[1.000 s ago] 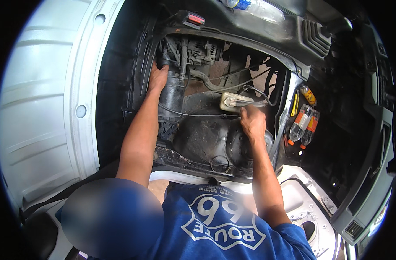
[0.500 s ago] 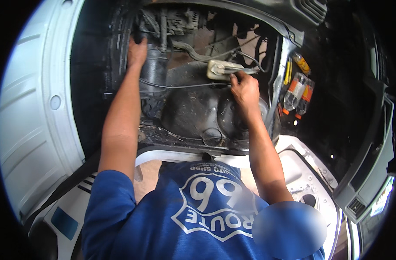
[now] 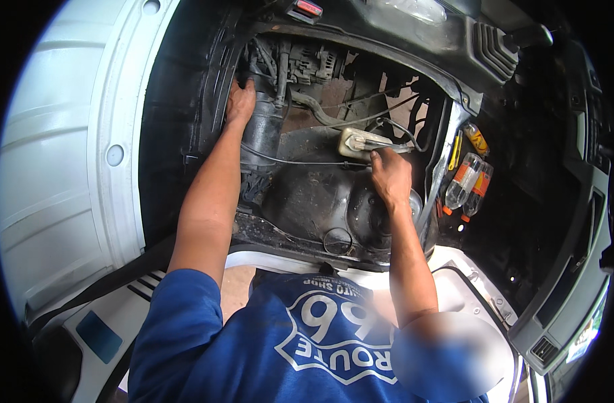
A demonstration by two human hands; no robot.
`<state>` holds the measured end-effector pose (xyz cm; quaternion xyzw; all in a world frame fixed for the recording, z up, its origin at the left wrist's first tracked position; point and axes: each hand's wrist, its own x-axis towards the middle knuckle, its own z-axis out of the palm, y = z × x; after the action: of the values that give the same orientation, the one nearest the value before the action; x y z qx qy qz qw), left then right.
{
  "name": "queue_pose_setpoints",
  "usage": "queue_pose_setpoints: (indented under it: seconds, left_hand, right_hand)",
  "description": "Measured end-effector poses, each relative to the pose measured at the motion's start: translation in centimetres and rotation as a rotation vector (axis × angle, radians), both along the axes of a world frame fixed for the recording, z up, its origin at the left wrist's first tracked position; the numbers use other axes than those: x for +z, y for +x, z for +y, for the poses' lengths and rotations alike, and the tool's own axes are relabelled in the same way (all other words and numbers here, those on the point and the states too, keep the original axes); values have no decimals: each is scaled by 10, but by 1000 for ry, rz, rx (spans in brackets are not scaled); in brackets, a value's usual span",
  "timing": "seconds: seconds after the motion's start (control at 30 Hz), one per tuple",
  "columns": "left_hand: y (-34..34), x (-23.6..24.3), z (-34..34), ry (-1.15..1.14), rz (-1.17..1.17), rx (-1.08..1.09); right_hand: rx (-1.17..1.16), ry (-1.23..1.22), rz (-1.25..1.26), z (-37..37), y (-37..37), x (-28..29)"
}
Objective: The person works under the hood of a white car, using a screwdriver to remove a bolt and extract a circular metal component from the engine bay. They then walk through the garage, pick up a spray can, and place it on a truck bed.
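Note:
In the opened compartment, my left hand (image 3: 241, 102) is at the left side, fingers curled against a dark fitting (image 3: 252, 67) above a dark metal cylinder (image 3: 263, 134); what they grip is unclear. My right hand (image 3: 390, 173) has its fingers bent at the lower edge of an off-white plastic container (image 3: 354, 141) with grey strips or tools across it; what they hold is hidden. A thin cable (image 3: 300, 162) runs across under the container. A large black housing (image 3: 300, 201) lies below, and a ribbed metal unit (image 3: 310, 66) sits at the top.
Plastic bottles (image 3: 463, 181) and a yellow tool (image 3: 455, 149) lie right of the opening's metal edge. A gear lever boot (image 3: 495, 50) and red buckle (image 3: 307, 10) are at the top. A white panel (image 3: 65, 154) is left, the grey dashboard (image 3: 582, 248) right.
The whole view shifted up half a second ago and has come back down partway. Both hands stay at the same parts, with little visible movement.

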<state>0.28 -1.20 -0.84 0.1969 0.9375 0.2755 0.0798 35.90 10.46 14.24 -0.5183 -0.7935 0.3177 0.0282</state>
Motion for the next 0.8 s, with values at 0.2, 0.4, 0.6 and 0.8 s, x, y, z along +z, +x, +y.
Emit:
queue_pose_setpoints:
  seconds: [0.2,0.4,0.6,0.8]
  left_hand:
    - [6,10,3,69,-24,-6]
    - [26,38,-1,-26,-128,-14]
    - [130,95,-56,273,-8,-156]
    - [229,164,-129,474,-728,-281]
  right_hand:
    - [667,-234,212,-50,27,53]
    - [934,-277,80,-107,72,68]
    - [864,-125,209,-113,95,47]
    - [308,-325,481,-117,82,57]
